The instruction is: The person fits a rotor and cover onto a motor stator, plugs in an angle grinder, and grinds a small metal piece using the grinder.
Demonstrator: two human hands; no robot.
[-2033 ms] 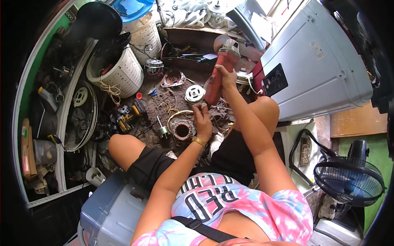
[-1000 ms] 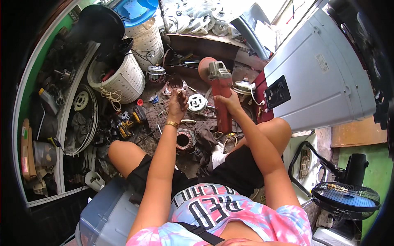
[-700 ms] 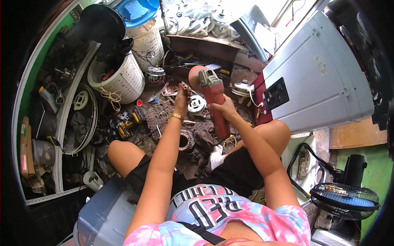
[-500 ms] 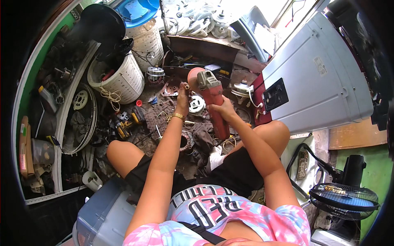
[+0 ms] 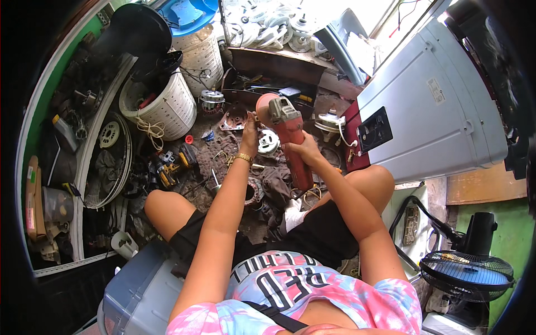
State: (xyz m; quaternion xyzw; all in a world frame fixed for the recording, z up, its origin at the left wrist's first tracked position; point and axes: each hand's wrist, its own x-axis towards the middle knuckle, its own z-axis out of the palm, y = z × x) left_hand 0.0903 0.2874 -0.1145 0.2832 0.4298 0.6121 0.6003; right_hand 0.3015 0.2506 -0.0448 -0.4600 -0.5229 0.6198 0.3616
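Note:
My right hand (image 5: 303, 149) is wrapped round the body of a red angle grinder (image 5: 290, 131), its grey head pointing away from me. The reddish disc (image 5: 263, 105) of the grinder stands on the left side of that head. Just below the disc, my left hand (image 5: 249, 138) pinches a small piece too small to name, close to the disc's edge. A gold bracelet circles my left wrist. Between my arms lies a white round part with holes (image 5: 269, 143). Behind my left hand is a rusty metal plate (image 5: 230, 119).
A copper-wound motor ring (image 5: 254, 192) and dark rags (image 5: 276, 187) lie between my knees. Yellow-black power tools (image 5: 167, 170) sit at left, below a white perforated basket (image 5: 167, 109). On the right stand a large grey appliance casing (image 5: 432, 106) and a fan (image 5: 468, 273).
Almost nothing differs. Both hands and the grinder stay in nearly the same place, with the left hand's fingers shifted very slightly by the disc.

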